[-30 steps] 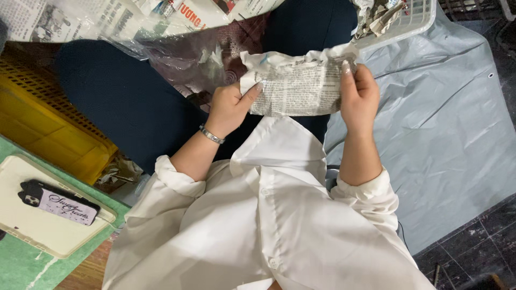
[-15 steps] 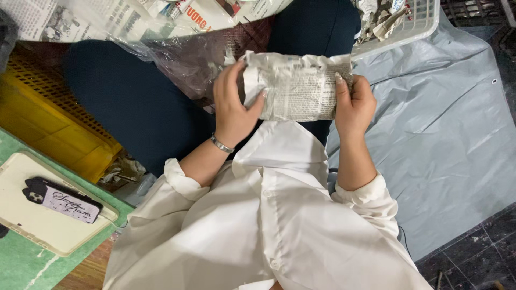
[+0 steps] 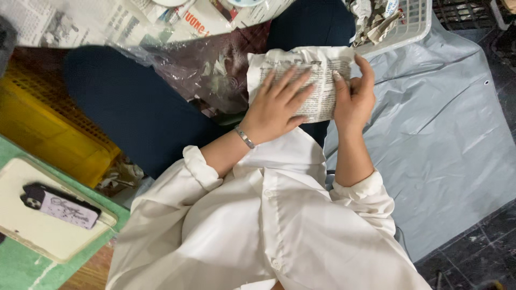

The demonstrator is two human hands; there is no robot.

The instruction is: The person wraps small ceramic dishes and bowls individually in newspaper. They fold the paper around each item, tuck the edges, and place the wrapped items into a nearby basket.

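Since half a second ago the left hand (image 3: 274, 107) has slid from the left end of the newspaper-wrapped bundle (image 3: 322, 80) onto its top, and the bundle has turned a little in the lap.

The left fingers (image 3: 290, 88) now lie spread and flat across the printed paper, pressing rather than gripping. The right hand (image 3: 356, 96) curls its fingers over the bundle's right end, thumb against the side, closed on the paper. The bundle rests on the dark trousers (image 3: 134, 107) just beyond the white shirt (image 3: 269, 231).

Judging by the paper fully covering whatever is inside, the wrapping looks mostly done; the ends still look loose and want smoothing or tucking.

Beyond the bundle sits a white basket (image 3: 416, 24) of crumpled paper; left of the bundle lie clear plastic (image 3: 204, 70), spread newspaper (image 3: 80, 21) and a yellow crate (image 3: 43, 123); right of it, a grey sheet (image 3: 441, 134).
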